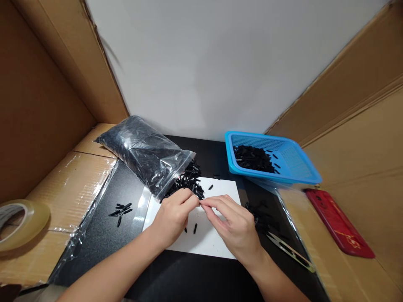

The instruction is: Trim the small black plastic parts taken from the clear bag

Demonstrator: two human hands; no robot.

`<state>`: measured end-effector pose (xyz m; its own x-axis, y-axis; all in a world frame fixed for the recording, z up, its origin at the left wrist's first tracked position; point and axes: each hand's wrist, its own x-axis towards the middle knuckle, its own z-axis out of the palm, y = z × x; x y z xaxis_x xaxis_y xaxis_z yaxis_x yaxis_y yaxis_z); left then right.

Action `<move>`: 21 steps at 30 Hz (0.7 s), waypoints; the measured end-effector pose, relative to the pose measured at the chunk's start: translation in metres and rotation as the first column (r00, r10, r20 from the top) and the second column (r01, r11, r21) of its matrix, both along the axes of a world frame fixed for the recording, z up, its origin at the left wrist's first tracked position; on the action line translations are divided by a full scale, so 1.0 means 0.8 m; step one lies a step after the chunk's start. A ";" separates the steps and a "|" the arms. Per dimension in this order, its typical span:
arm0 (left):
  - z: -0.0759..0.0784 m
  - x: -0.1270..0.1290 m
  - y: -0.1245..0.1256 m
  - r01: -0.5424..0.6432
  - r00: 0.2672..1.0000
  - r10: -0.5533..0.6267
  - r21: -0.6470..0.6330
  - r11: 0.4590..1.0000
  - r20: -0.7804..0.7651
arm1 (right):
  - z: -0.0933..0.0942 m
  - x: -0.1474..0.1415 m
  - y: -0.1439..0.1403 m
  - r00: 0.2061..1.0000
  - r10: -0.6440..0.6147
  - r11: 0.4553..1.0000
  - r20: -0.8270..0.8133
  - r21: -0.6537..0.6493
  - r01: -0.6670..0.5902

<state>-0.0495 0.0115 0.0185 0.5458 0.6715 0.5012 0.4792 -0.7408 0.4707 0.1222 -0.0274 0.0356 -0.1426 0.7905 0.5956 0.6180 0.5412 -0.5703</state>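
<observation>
Left hand (pixel 172 218) and right hand (pixel 233 224) meet over the white sheet (pixel 208 241) — fingertips pinched narrow together; anything held between them is too small to tell.

two hands were in view, the left hand (pixel 172 216) and the right hand (pixel 234 224). one clear plastic bag (pixel 141 153) of small black pieces, too many to count, lay open. one blue basket (pixel 291 161) held a further uncounted heap. one white sheet (pixel 210 241) carried two loose black pieces (pixel 195 228) near its middle. there was one tape roll (pixel 22 224), one thread snip (pixel 291 251), one red flat case (pixel 338 220).
</observation>
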 end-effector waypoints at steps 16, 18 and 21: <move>0.005 0.003 -0.002 0.023 0.996 -0.015 0.086 0.996 -0.093 | -0.001 -0.004 0.002 0.980 -0.056 0.996 0.192 0.078 0.042; 0.005 0.004 -0.003 0.029 0.996 -0.020 0.092 0.995 -0.088 | 0.000 -0.006 0.001 0.979 -0.085 0.994 0.184 0.088 0.070; 0.003 0.005 -0.004 0.052 0.998 -0.051 0.040 0.998 -0.025 | 0.002 -0.011 -0.001 0.985 -0.121 0.991 0.125 0.063 0.114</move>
<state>-0.0457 0.0085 0.0210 0.5911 0.6217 0.5139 0.4509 -0.7829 0.4286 0.1135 -0.0285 0.0375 -0.1288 0.7727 0.6216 0.7455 0.4888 -0.4531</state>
